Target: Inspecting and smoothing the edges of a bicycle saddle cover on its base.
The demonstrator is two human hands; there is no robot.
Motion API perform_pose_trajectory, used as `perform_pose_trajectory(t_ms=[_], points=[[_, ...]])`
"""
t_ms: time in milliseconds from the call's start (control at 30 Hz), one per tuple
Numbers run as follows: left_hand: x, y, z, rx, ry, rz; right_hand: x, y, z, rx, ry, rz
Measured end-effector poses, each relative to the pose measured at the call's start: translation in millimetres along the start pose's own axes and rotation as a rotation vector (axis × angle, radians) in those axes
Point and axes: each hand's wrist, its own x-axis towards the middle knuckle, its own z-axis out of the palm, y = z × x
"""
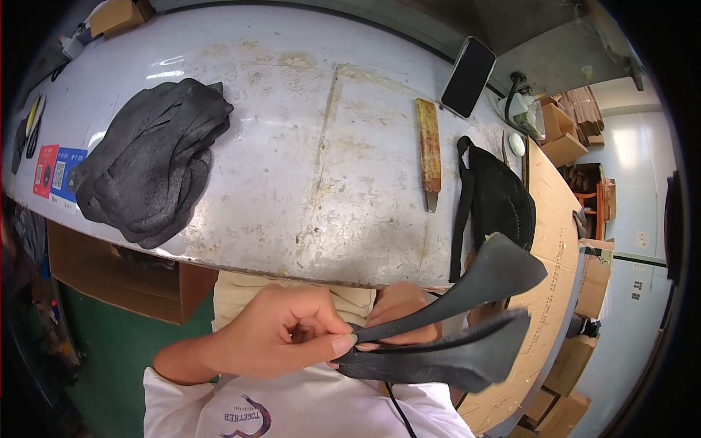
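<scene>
Fingers (pixel 332 343) of both hands pinched on black rubber pieces (pixel 467 321)

right hand (pixel 398 310): mostly hidden behind dark rubber pieces (pixel 453 321)
scissors (pixel 33 124): cut off at rim, blurred
stickers (pixel 55 171): print too small
cardboard box (pixel 117 14): cropped by top edge

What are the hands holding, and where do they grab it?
Both the left hand and right hand pinch two flat black rubbery pieces at their narrow ends.
</scene>
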Motion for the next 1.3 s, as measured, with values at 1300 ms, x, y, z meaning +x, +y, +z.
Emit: perform_pose_trajectory(t_ms=[1300], points=[[-2.7, -13.0, -0.6, 0.036, -0.091, 0.008, 1.5, -34.5, 37.6, 0.488, 0.750, 0.750]])
